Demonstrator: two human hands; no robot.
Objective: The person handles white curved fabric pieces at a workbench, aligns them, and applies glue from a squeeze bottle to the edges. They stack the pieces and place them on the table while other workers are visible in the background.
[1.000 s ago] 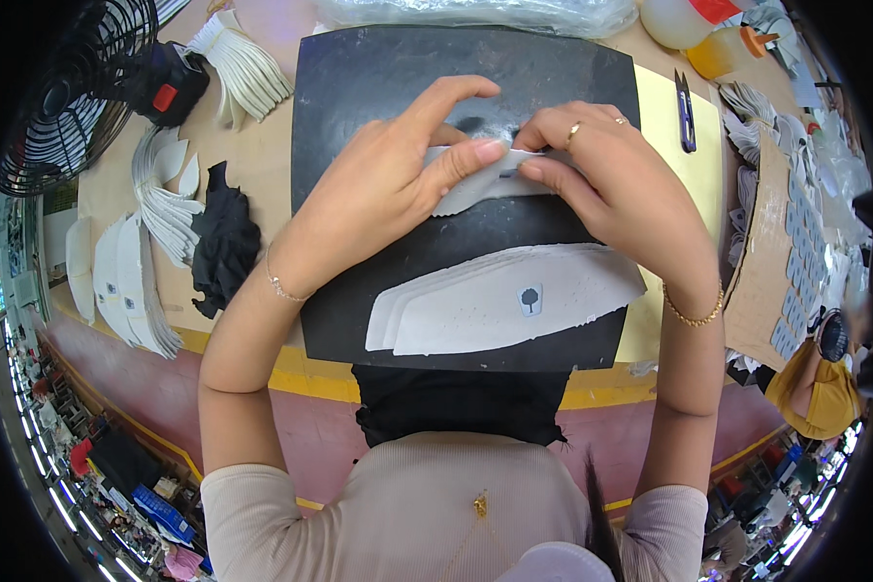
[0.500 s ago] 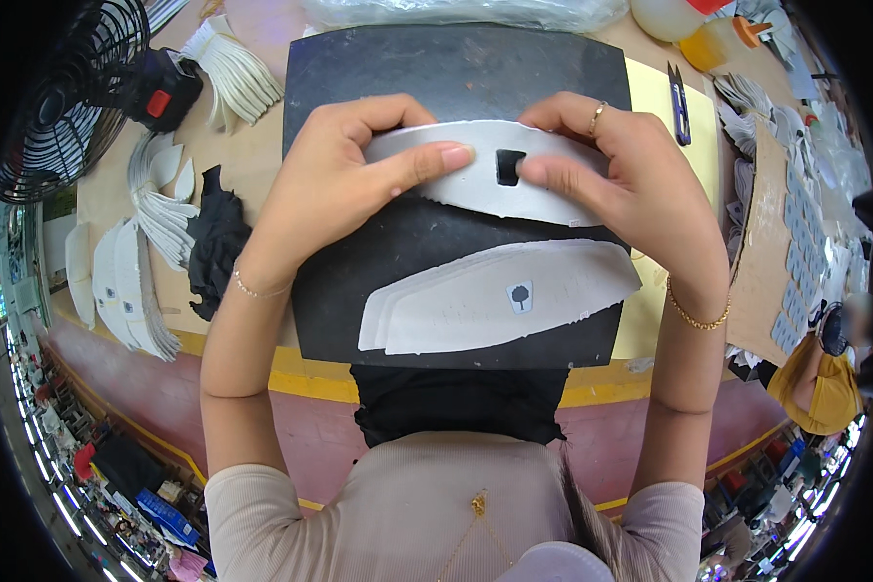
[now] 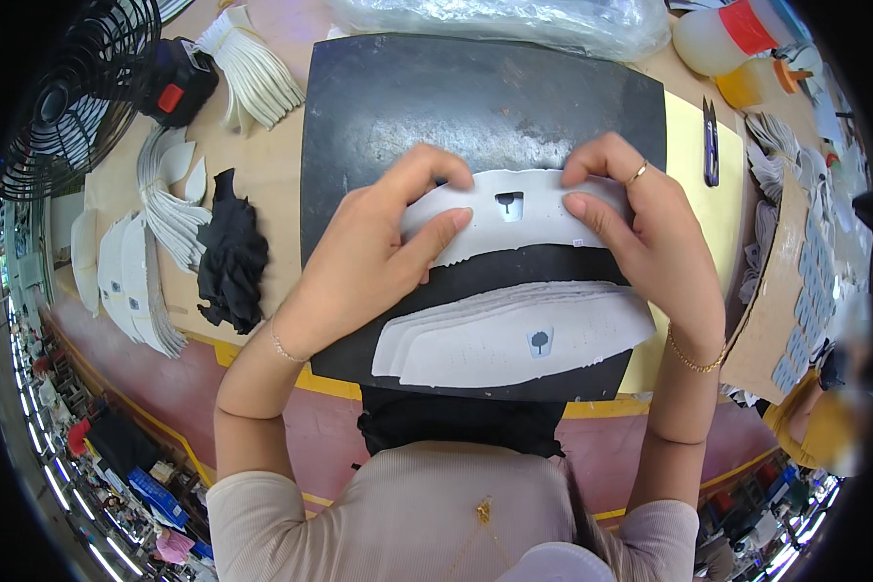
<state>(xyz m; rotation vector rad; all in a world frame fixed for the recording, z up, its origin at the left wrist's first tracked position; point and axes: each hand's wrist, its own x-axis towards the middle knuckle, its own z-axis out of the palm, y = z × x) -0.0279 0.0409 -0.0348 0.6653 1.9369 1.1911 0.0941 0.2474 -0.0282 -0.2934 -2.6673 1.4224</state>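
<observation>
Left hand point(image 3: 373, 233), right hand point(image 3: 658, 228): half-curled, holding white panel point(image 3: 504, 236) near ends.

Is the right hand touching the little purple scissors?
Apart. In the head view, a strip of yellow sheet shows between the right hand and the scissors.

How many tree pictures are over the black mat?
2: one tree picture is on the white piece between the left hand and right hand; another tree picture tops the stack. Others may hide inside it.
</observation>
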